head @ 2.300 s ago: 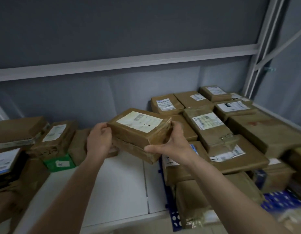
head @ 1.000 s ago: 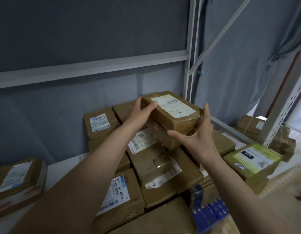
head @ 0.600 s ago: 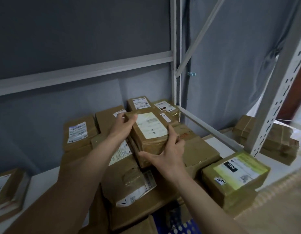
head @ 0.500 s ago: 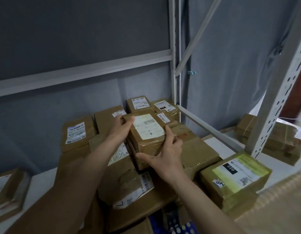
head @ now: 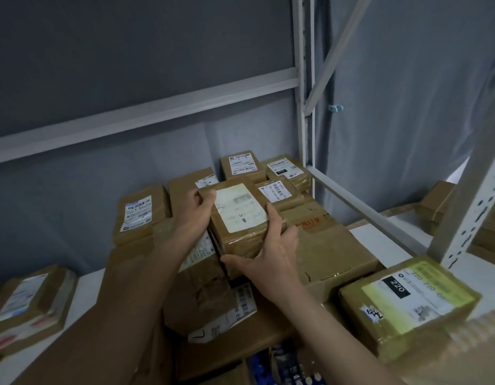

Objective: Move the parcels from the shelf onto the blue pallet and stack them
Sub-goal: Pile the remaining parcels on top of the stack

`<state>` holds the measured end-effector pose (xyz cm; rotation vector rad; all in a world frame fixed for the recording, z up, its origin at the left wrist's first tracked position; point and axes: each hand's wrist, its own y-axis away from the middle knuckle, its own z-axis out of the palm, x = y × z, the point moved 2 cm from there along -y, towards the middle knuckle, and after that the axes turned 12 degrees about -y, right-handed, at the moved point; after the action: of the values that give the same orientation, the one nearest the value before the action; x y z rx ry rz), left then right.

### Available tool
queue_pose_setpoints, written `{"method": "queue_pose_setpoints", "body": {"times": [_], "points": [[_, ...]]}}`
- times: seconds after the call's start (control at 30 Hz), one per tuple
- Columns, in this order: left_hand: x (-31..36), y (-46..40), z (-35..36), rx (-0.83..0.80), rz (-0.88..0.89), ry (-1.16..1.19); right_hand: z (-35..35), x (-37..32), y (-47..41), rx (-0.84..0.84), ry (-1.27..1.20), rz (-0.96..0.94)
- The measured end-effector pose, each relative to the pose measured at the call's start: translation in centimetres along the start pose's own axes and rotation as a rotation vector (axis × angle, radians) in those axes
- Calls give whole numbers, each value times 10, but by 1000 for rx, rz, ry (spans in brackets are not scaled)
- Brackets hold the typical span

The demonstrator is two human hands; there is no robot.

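My left hand (head: 195, 215) curls around the far-left corner of the parcel (head: 240, 220), my right hand (head: 271, 255) cups its near-right edge. It sits atop the stack (head: 318, 245); blue pallet (head: 282, 368) shows below my right forearm.

A parcel (head: 240, 218) sits on top of the stack of parcels (head: 324, 245), held between the left hand (head: 195, 215) and right hand (head: 271, 259), with another parcel (head: 407, 298) right and the shelf (head: 402, 245) behind it.
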<state>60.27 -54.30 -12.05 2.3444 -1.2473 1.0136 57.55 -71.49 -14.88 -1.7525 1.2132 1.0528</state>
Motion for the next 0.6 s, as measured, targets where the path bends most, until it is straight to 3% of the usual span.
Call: {"method": "queue_pose_setpoints", "body": {"times": [0.33, 0.6], "points": [[34, -9, -10, 57, 105, 49, -29, -15, -13, 36, -99, -68], [98, -27, 39, -58, 204, 85, -118, 6, -55, 46, -21, -103]]}}
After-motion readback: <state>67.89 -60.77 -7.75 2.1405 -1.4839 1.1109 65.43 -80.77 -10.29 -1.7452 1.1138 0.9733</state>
